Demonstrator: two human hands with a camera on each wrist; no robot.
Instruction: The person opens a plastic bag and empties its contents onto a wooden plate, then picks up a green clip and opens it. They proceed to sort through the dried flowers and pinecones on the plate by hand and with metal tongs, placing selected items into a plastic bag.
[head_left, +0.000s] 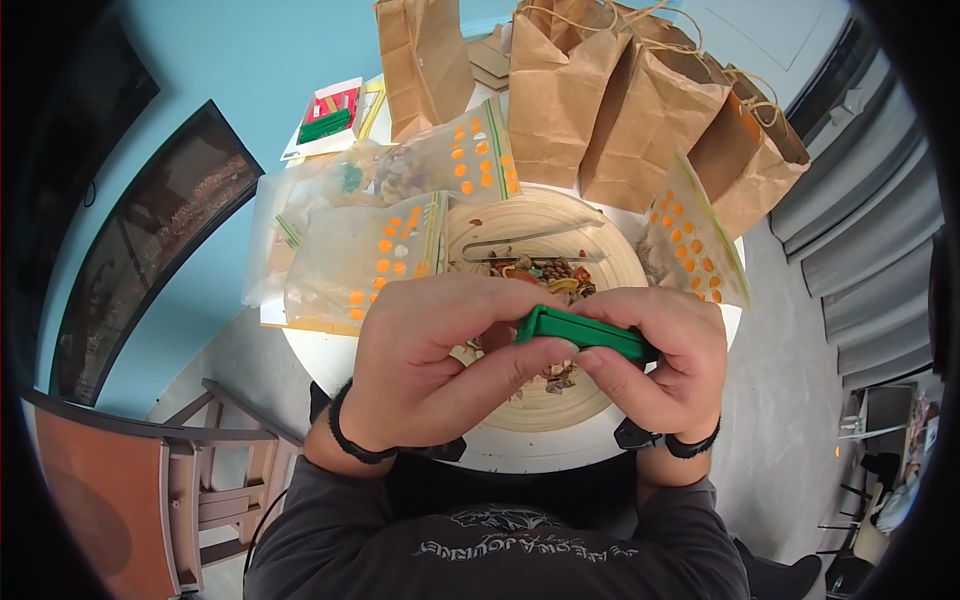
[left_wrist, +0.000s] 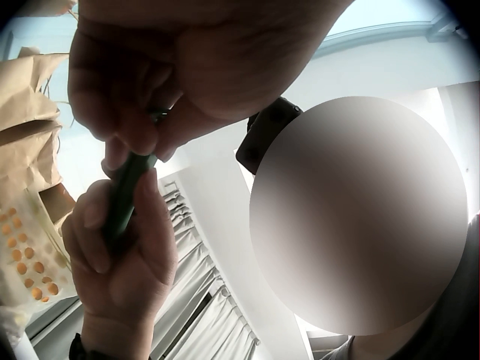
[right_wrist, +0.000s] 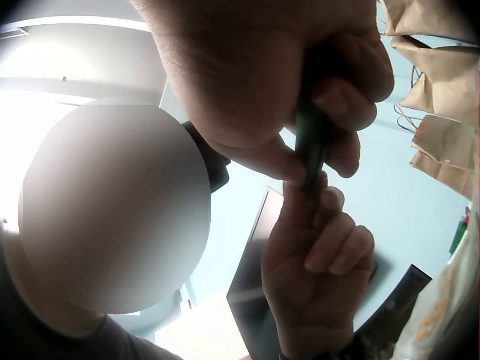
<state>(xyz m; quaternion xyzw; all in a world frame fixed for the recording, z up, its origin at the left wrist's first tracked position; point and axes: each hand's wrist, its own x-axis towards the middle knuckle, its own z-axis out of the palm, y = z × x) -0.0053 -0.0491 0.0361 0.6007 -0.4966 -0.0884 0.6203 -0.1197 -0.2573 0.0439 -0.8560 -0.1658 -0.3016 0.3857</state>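
A green slotted plastic bar (head_left: 590, 333) is held up over the plate, one end to each hand. My left hand (head_left: 430, 350) pinches its left end, with the thumb along the near side. At the right end, my right hand (head_left: 672, 350) grips it with thumb and curled fingers. The two thumb tips come close together at the bar's near edge. In the left wrist view the bar (left_wrist: 127, 199) runs from one hand into the other. The right wrist view shows the bar (right_wrist: 310, 142) partly hidden by the right fingers.
Below the hands is a round wooden plate (head_left: 610, 235) with metal tongs (head_left: 535, 240) and mixed dried bits (head_left: 545, 275). Orange-dotted zip bags (head_left: 365, 250) lie left; another zip bag (head_left: 690, 240) stands right. Paper bags (head_left: 570, 100) and a box with green pieces (head_left: 325, 120) stand behind.
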